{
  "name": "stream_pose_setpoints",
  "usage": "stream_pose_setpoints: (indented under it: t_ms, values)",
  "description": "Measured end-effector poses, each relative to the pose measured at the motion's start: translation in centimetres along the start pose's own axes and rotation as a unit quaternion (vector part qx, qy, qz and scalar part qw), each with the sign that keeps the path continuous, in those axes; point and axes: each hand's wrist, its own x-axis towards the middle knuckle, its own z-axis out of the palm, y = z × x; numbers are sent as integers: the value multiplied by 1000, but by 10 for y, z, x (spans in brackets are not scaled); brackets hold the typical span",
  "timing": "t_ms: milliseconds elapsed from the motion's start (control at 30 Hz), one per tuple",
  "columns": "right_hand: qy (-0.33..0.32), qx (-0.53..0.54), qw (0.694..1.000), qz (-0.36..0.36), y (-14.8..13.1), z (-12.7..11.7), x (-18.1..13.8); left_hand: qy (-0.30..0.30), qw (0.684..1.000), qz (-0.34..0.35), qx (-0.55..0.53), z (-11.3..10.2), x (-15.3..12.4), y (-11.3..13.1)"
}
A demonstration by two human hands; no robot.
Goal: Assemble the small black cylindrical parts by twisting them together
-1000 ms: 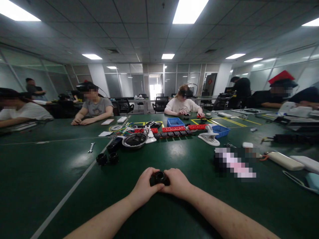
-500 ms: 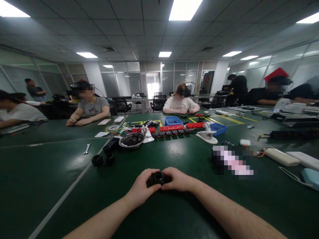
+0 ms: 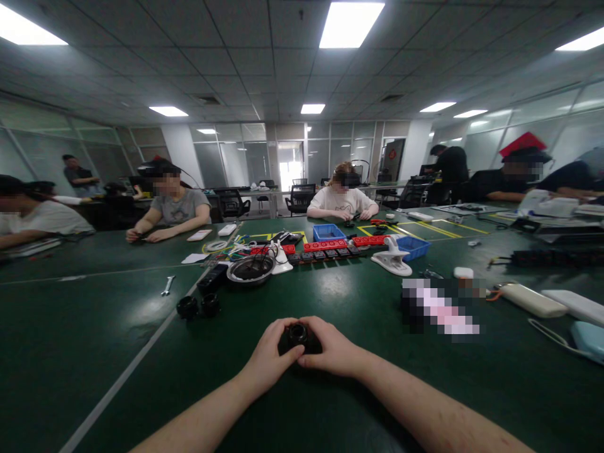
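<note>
A black round part with a hole in its top (image 3: 297, 333) stands between my two hands, close to the green table (image 3: 358, 415). My left hand (image 3: 270, 350) curls round its left side, thumb in front and fingers behind. From the right, my right hand (image 3: 331, 348) wraps it in the same way, and the fingertips of both hands nearly meet. The lower part of the piece is mostly hidden by my hands. Two similar black round parts, one on the left (image 3: 187, 307) and one beside it (image 3: 210, 304), stand on the table to the left.
A wrench (image 3: 168, 285) lies at the left. Farther back are a round metal-rimmed pan-like part (image 3: 250, 269), red strips (image 3: 325, 245), blue trays (image 3: 329, 233) and a white clamp (image 3: 392, 259). A cream case (image 3: 533, 298) lies at the right. Several people sit around.
Both hands stay round the black part; my right hand has shifted slightly left and its fingers sit closer about it. The whole view has tilted a little.
</note>
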Motion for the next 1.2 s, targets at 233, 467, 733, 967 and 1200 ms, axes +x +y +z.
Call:
stream_pose_setpoints:
  t_ms: [233, 467, 733, 967, 1200]
  values:
    - [74, -32, 996, 27, -7, -5, 1, -39, 996, 4, 83, -1, 1, -1]
    - [97, -56, 994, 1, -9, 2, 4, -37, 992, 10, 119, 3, 1, 3]
    - [124, 50, 989, 67, 6, 5, 3, -24, 981, -18, 191, -8, 2, 2]
    - [85, -27, 988, 125, 27, 10, 8, 12, 947, -159, 280, -43, 1, -13]
    - [83, -57, 988, 117, 23, 10, 5, 52, 919, -249, 302, -93, -36, -46]
